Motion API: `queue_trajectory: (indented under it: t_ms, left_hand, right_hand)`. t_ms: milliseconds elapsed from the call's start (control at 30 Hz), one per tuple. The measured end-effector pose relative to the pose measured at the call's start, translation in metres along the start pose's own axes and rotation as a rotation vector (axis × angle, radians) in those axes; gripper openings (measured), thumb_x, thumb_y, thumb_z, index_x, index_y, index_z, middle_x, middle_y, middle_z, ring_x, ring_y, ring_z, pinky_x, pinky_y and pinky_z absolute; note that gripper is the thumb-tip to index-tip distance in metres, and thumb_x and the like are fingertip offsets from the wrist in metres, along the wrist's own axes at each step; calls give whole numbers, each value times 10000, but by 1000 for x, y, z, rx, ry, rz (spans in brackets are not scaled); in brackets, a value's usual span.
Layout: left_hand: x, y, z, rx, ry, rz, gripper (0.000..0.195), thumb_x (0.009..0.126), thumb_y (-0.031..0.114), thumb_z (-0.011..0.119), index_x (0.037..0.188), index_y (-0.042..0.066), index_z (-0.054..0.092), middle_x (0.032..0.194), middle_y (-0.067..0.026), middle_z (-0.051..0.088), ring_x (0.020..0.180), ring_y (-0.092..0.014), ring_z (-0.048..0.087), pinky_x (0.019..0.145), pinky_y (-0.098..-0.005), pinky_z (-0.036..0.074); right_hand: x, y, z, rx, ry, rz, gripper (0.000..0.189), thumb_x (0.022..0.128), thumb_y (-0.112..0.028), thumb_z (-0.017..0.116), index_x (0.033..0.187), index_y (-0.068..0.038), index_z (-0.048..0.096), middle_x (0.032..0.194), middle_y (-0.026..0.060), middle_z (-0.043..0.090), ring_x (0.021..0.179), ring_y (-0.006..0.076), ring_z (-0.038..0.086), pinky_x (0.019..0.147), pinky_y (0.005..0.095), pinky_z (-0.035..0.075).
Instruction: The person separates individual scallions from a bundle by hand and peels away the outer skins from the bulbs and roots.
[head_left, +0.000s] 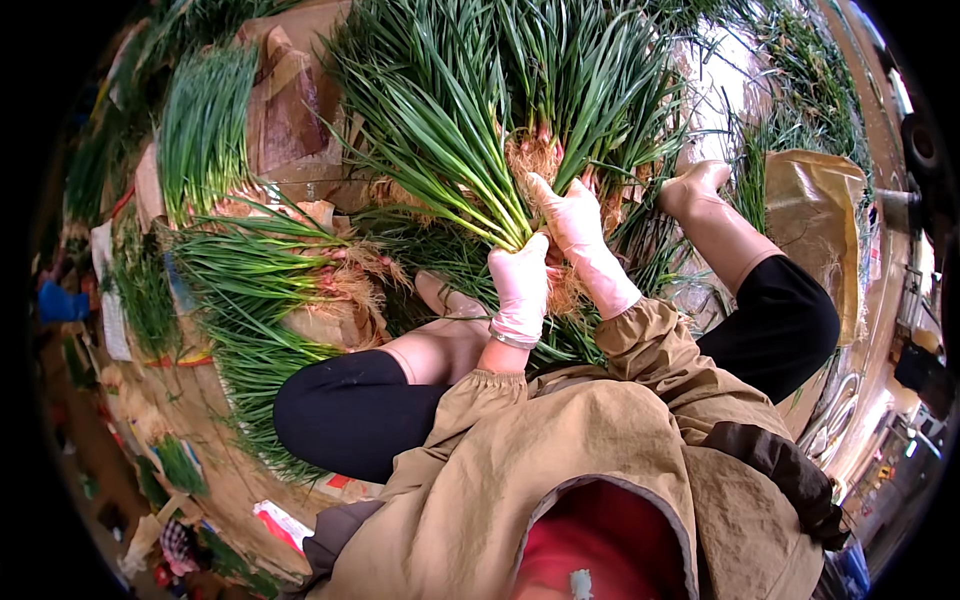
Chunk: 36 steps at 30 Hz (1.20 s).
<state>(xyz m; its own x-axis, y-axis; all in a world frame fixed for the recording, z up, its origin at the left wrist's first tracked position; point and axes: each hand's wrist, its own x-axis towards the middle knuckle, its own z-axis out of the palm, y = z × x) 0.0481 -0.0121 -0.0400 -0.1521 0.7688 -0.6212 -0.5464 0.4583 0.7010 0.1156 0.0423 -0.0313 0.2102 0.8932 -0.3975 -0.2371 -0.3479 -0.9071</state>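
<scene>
In front of me, my left hand (519, 281), in a thin pale glove, is closed around a bunch of long green leafy stalks (480, 199), green garlic or a similar allium. Its leaves fan out up and to the left. My right hand (577, 225), gloved alike, lies against the lower end of this bunch beside the left fingers; its thumb points up and its curled fingertips are hidden. Between my wrists, pinkish bulb ends with tan stringy roots (566, 291) show. Just beyond the hands stands a large heap of the same plants (585, 82), roots (536, 156) towards me.
More bunches (285, 262) lie to my left, by my bent knee (352, 412); another neat stack (206, 127) is farther off. Loose leaves (802, 82) cover the right back. A tan plastic sheet (814, 232) lies beyond my right leg (720, 225), near a coiled hose (836, 416).
</scene>
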Motion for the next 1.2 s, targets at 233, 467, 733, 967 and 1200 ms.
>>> queue_trajectory:
  t_ms: [233, 467, 733, 967, 1200]
  left_hand:
    - [0, 2, 1, -20, -12, 50, 154, 810, -60, 582, 954, -43, 631, 902, -53, 636, 736, -121, 592, 670, -250, 498]
    - [15, -2, -10, -3, 88, 110, 100, 832, 14, 611, 917, -31, 638, 790, -43, 634, 583, -113, 572, 528, -252, 479]
    - [11, 4, -9, 34, 26, 15, 85, 826, 32, 629, 882, -31, 630, 731, -49, 630, 550, -114, 575, 473, -244, 466]
    - [6, 19, -5, -95, -91, -170, 116, 854, 78, 596, 912, -22, 607, 723, -49, 615, 589, -153, 583, 553, -278, 487]
    - [-1, 42, -14, -491, -350, -314, 188, 906, 186, 544, 945, 6, 584, 674, -55, 593, 615, -185, 578, 622, -319, 477]
  right_hand:
    - [1, 0, 3, 36, -4, -41, 303, 877, -131, 599, 1159, -21, 586, 1055, 69, 640, 935, 141, 594, 780, 265, 476]
    - [-2, 2, -15, -787, -175, -192, 324, 931, -241, 519, 1122, 17, 559, 995, 131, 634, 873, 198, 601, 741, 305, 480]
    - [-8, -27, 2, -430, -142, -20, 347, 908, -282, 550, 1092, 12, 572, 930, 179, 640, 836, 243, 610, 729, 342, 470]
    - [33, 54, -16, -111, 73, 105, 287, 908, -300, 526, 910, -22, 599, 765, 86, 616, 675, 223, 593, 608, 356, 465]
    - [51, 52, -78, -772, -367, 315, 322, 919, -365, 446, 920, -84, 604, 772, 60, 617, 669, 204, 579, 574, 380, 452]
